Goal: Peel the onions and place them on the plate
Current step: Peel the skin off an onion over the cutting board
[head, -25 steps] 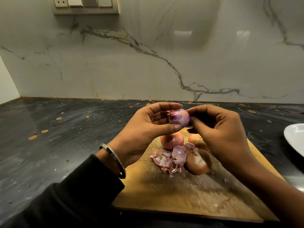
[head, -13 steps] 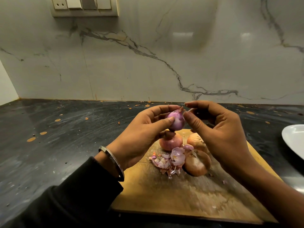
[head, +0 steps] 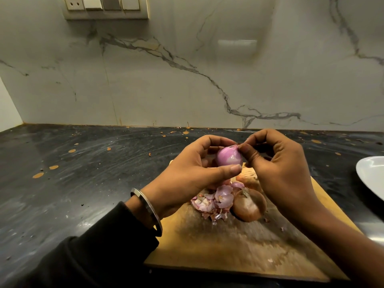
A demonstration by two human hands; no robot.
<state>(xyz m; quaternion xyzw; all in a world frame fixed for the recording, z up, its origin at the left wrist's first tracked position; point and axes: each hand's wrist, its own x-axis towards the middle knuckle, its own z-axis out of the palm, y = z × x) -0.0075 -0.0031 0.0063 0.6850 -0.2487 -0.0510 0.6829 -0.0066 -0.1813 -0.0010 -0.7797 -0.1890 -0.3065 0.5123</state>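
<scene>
My left hand (head: 187,175) holds a purple, mostly peeled onion (head: 227,157) above the wooden cutting board (head: 239,250), fingers over its top and thumb beneath. My right hand (head: 278,167) pinches the onion's tip with thumb and forefinger. Below them on the board lies an unpeeled brown onion (head: 248,205), with another brown onion (head: 249,180) partly hidden behind my right hand. A pile of purple peels (head: 214,201) sits beside them. The white plate (head: 372,175) shows at the right edge, cut off by the frame.
The board lies on a dark stone counter (head: 83,173) speckled with small orange flecks. A marble backsplash (head: 187,69) rises behind, with a switch panel (head: 106,7) at the top left.
The onion has been turned in my left hand and now shows a smoother purple face. My right fingers have shifted to pinch its top end. A third onion is now hidden behind my left hand.
</scene>
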